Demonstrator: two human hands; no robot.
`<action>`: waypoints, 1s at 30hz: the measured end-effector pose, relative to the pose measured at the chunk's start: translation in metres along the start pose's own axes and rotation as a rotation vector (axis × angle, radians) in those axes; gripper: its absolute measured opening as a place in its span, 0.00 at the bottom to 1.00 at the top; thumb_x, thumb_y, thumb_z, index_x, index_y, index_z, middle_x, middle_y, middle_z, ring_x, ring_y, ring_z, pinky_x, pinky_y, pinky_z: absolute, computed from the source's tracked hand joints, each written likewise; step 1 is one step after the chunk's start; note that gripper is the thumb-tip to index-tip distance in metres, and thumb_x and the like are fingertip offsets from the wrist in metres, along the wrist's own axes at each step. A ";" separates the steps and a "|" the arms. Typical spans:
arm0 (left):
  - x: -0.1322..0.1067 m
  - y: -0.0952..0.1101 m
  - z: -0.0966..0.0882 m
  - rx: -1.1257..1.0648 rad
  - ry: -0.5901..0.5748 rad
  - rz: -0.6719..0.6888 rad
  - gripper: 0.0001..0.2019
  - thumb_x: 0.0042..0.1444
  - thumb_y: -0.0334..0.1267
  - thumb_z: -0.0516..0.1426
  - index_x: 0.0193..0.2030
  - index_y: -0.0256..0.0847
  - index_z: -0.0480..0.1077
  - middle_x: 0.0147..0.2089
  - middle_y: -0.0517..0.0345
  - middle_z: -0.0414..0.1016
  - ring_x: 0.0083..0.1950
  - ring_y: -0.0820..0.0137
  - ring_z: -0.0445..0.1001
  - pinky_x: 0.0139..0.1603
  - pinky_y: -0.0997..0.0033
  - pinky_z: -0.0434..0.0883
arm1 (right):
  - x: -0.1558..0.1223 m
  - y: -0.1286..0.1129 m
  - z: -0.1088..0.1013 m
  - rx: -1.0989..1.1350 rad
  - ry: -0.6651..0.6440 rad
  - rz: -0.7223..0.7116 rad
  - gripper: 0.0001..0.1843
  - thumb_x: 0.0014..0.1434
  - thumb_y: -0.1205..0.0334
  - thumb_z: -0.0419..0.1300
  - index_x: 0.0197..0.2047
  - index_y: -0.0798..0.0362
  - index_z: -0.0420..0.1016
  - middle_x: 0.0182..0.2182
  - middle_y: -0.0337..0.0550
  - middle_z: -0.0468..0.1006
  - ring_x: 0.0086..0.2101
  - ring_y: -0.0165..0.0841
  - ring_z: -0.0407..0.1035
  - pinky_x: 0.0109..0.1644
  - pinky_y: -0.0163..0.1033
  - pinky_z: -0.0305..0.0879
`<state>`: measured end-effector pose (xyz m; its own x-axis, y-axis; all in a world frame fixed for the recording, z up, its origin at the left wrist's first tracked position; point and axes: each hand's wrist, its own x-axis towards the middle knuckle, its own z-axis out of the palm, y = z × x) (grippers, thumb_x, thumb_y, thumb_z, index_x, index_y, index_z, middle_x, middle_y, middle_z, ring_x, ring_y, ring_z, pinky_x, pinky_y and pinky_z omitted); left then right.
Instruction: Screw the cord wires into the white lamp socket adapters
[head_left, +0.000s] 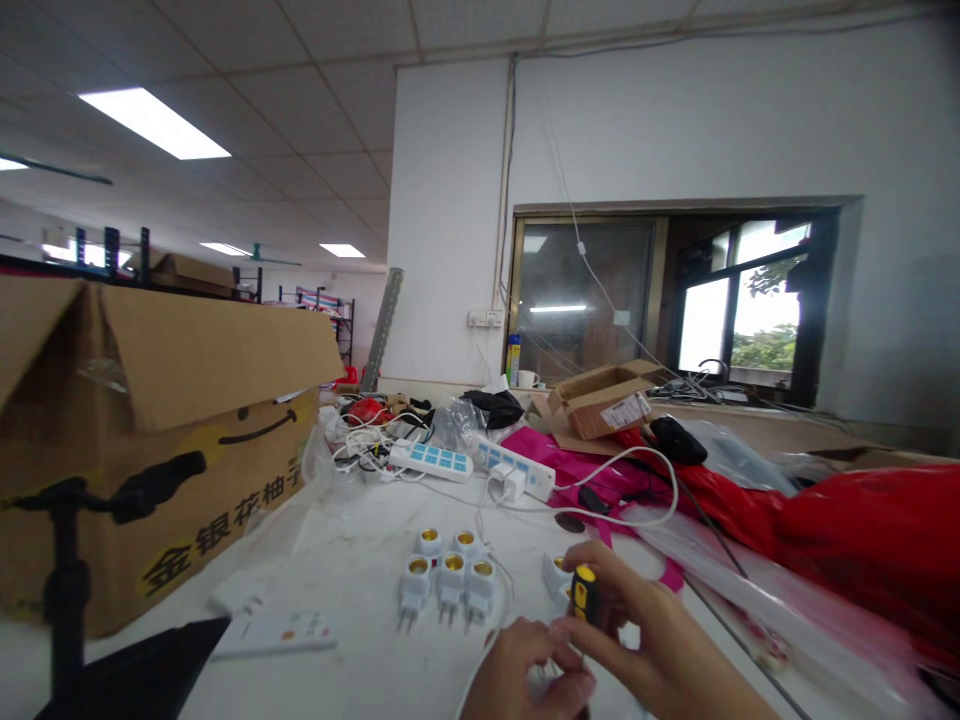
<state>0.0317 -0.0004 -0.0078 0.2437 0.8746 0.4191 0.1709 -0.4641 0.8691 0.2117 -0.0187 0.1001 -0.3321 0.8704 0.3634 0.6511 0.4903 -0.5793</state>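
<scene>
My right hand (649, 635) is closed around a short screwdriver (583, 595) with a yellow and black handle, its tip hidden. Close beside it, my left hand (525, 672) has its fingers pinched together; what they grip is hidden. A thin white cable runs along the left hand's outer side. Left of the hands, several white plug-in lamp sockets (452, 572) with brass-coloured insides stand in two rows, prongs toward me. Another lamp socket (556, 570) lies just beyond my right hand, partly covered by it.
A big cardboard box (217, 480) fills the left, behind a black stand (67, 570). White power strips (431, 460) and tangled cables lie at the back of the table (360, 560). A white flat box (274, 634) lies front left. Red plastic bags (862, 540) and clear plastic crowd the right.
</scene>
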 end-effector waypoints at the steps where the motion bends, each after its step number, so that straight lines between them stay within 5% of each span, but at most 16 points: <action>1: 0.000 0.004 -0.001 0.008 -0.002 -0.047 0.06 0.55 0.33 0.68 0.40 0.43 0.86 0.48 0.56 0.88 0.56 0.57 0.82 0.60 0.65 0.71 | -0.001 0.002 0.000 -0.004 0.020 -0.001 0.19 0.66 0.52 0.62 0.56 0.49 0.71 0.34 0.40 0.82 0.34 0.39 0.76 0.38 0.41 0.72; 10: 0.009 0.013 -0.008 -0.002 -0.122 -0.136 0.07 0.56 0.38 0.68 0.40 0.45 0.88 0.40 0.58 0.88 0.47 0.59 0.83 0.58 0.63 0.71 | -0.012 0.003 -0.013 0.189 0.037 0.013 0.27 0.72 0.41 0.62 0.67 0.44 0.74 0.64 0.50 0.80 0.57 0.44 0.79 0.64 0.47 0.76; 20: 0.013 0.003 -0.013 -0.136 -0.217 0.039 0.12 0.57 0.40 0.68 0.45 0.39 0.89 0.43 0.48 0.89 0.45 0.59 0.85 0.51 0.67 0.76 | -0.001 0.005 -0.018 0.082 0.071 -0.045 0.21 0.65 0.42 0.69 0.54 0.45 0.85 0.47 0.45 0.89 0.45 0.43 0.84 0.50 0.39 0.82; 25: 0.007 0.008 -0.011 -0.177 -0.110 0.068 0.11 0.50 0.32 0.71 0.42 0.40 0.89 0.43 0.50 0.89 0.47 0.59 0.86 0.51 0.70 0.77 | -0.002 0.001 -0.019 0.021 0.107 -0.093 0.20 0.65 0.43 0.70 0.53 0.44 0.86 0.47 0.44 0.90 0.43 0.42 0.84 0.47 0.39 0.81; 30: 0.004 0.014 -0.005 -0.168 -0.107 0.048 0.06 0.55 0.30 0.68 0.38 0.39 0.88 0.40 0.52 0.88 0.45 0.62 0.86 0.52 0.71 0.76 | -0.003 -0.003 -0.021 0.008 0.085 -0.071 0.22 0.68 0.41 0.67 0.57 0.44 0.84 0.50 0.45 0.89 0.48 0.43 0.83 0.52 0.41 0.79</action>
<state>0.0298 -0.0031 0.0077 0.3495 0.8282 0.4381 -0.0022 -0.4669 0.8843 0.2251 -0.0237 0.1154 -0.3177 0.8270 0.4639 0.6227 0.5509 -0.5556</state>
